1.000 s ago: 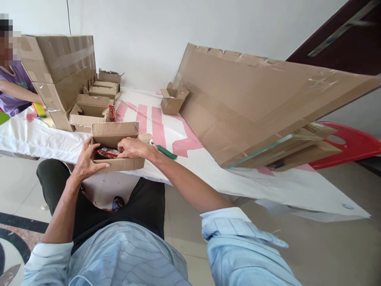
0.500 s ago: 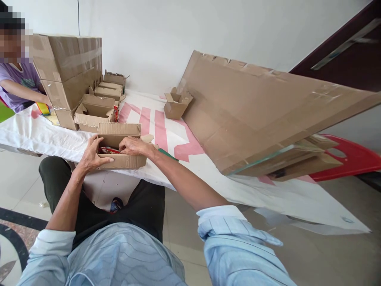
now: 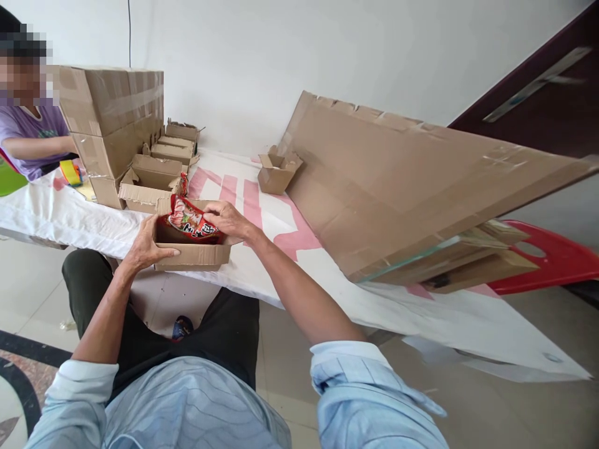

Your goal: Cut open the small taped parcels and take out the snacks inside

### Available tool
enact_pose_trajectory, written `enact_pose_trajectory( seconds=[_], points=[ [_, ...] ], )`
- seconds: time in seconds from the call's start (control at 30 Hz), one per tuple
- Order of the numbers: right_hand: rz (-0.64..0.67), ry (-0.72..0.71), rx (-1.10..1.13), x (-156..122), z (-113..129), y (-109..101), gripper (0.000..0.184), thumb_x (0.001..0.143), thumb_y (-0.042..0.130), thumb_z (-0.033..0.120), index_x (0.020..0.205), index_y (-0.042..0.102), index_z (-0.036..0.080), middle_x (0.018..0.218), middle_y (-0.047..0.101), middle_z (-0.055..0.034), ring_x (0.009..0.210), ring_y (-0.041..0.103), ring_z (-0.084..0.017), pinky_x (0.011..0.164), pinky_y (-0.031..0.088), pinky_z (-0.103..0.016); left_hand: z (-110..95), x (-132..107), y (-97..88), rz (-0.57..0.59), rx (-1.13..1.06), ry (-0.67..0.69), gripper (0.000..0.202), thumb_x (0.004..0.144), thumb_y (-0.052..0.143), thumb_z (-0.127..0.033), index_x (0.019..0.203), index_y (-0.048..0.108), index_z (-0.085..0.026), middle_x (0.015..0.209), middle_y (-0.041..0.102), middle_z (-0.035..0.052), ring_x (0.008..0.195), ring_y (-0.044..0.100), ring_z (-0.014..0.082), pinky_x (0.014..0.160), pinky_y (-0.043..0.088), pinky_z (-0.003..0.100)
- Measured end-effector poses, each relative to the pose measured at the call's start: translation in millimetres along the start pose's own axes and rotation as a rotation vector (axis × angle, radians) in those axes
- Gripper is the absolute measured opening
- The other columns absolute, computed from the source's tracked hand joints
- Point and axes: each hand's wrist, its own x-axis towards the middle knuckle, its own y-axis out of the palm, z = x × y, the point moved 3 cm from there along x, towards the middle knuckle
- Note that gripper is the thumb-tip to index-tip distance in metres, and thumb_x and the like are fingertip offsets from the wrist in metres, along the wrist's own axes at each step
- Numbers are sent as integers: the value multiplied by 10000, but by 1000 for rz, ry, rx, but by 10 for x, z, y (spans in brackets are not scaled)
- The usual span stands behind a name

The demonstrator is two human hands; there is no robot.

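Note:
A small open cardboard box stands at the table's front edge. Gripping its left end is my left hand, the thumb along the front wall and the fingers at the far side. My right hand pinches the right part of a red printed food packet, which sticks up out of the box opening. The packet's lower edge is hidden behind the front wall.
Several open cardboard boxes line the table behind, beside a tall stack of taped cartons. A smaller box sits near a large leaning cardboard sheet. A red plastic chair is at right; a person sits at left.
My right hand has lifted the red packet from inside the box up above its rim. My left hand keeps its hold on the box's left end.

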Motion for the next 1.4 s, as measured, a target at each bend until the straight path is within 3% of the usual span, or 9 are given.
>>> enact_pose_trajectory(
  seconds=[0.23, 0.5, 0.6, 0.7, 0.83, 0.93, 1.13, 1.33, 1.4],
  points=[
    [-124, 89, 396, -26, 28, -363, 195, 836, 788, 392, 837, 707, 215, 778, 696, 22, 723, 603, -157, 685, 487, -278, -25, 49, -94, 31, 77, -85, 1169, 741, 949, -797, 1654, 567, -174, 1701, 567, 244, 1610, 539, 486, 1365, 435, 659],
    [-200, 85, 594, -38, 95, -351, 420, 692, 932, 551, 817, 694, 229, 796, 730, 9, 745, 636, -161, 682, 537, -278, -257, 142, -343, -79, 69, -115, 925, 844, 875, -751, 1571, 666, -219, 1639, 672, 195, 1576, 595, 454, 1344, 448, 648],
    [-183, 79, 593, -37, 144, -314, 423, 710, 933, 563, 826, 697, 231, 800, 738, 4, 735, 639, -162, 668, 537, -276, -371, 285, -404, -158, -70, -72, 918, 844, 871, -760, 1564, 670, -226, 1621, 696, 197, 1563, 618, 441, 1280, 520, 615],
    [-156, 71, 565, -38, 221, -307, 415, 726, 910, 571, 821, 694, 230, 792, 735, 4, 710, 616, -151, 638, 512, -264, -469, 509, -454, -242, -320, -22, 918, 822, 891, -760, 1545, 672, -237, 1556, 744, 193, 1459, 705, 396, 1092, 649, 489],
    [-88, 54, 440, -9, 342, -328, 372, 782, 861, 550, 837, 709, 216, 765, 717, 8, 690, 587, -140, 621, 489, -253, -577, 765, -522, -246, -480, -75, 814, 751, 942, -744, 1328, 783, -192, 1176, 861, 136, 988, 821, 276, 677, 631, 286],
    [-29, 18, 369, 57, 402, -338, 309, 812, 825, 492, 841, 730, 199, 768, 727, 4, 696, 590, -135, 631, 480, -247, -644, 832, -535, -156, -506, -127, 659, 733, 942, -727, 1056, 846, -159, 834, 808, 65, 661, 707, 180, 503, 504, 227],
    [-1, -41, 261, 183, 388, -305, 229, 845, 713, 415, 773, 705, 197, 756, 694, 9, 714, 585, -143, 660, 441, -263, -660, 768, -502, -216, -430, -154, 347, 876, 836, -489, 735, 783, -176, 571, 604, -3, 480, 477, 115, 416, 394, 222],
    [-26, -2, 259, 206, 352, -274, 228, 848, 683, 406, 767, 692, 193, 771, 706, 2, 724, 602, -150, 690, 467, -275, -694, 758, -457, -203, -390, -113, 213, 829, 824, -375, 907, 877, -184, 722, 734, 11, 583, 559, 136, 475, 432, 212],
    [-43, 9, 254, 206, 354, -260, 236, 849, 689, 410, 753, 684, 195, 756, 697, 8, 716, 590, -146, 692, 467, -276, -721, 773, -444, -238, -389, -123, 152, 817, 814, -321, 862, 877, -190, 704, 728, 8, 614, 570, 147, 507, 436, 215]
  ],
)
